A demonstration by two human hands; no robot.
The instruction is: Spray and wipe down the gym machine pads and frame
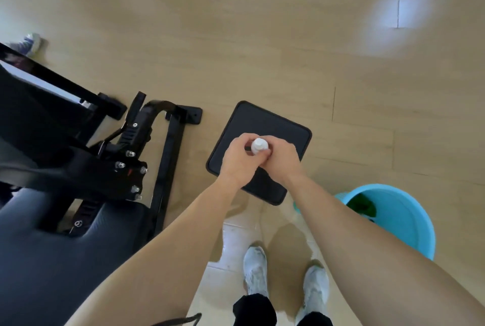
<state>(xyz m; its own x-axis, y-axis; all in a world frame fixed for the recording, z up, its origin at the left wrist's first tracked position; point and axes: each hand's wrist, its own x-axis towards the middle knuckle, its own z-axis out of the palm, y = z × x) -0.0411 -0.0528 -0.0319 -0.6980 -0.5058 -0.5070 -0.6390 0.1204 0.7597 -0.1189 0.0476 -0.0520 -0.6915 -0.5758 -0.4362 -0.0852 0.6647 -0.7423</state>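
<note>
The gym machine [78,168] fills the space left of the black square pad [262,121] that lies flat on the wooden floor [262,37]. The machine's dark cushion [65,260] and black frame [168,157] run off the left and lower edges, so its full shape cannot be made out. Right of the pad and nearer the person stands a blue bucket [409,215], partly covered by the right forearm. Something green [363,206] sits inside it, too dark and hidden to identify.

Over the pad's near half, both hands meet around a white bottle [259,146]. The left hand [237,160] curls round it from the left, and the right hand [282,161] wraps it from the right. Only the bottle's white top shows between the fingers — its body is hidden, so the type of nozzle cannot be told.

Below the pad are the person's pale shoes [256,270]. Far up-left of the pad a blurred shoe [31,43] sits at the frame edge — its wearer is cut off.
</note>
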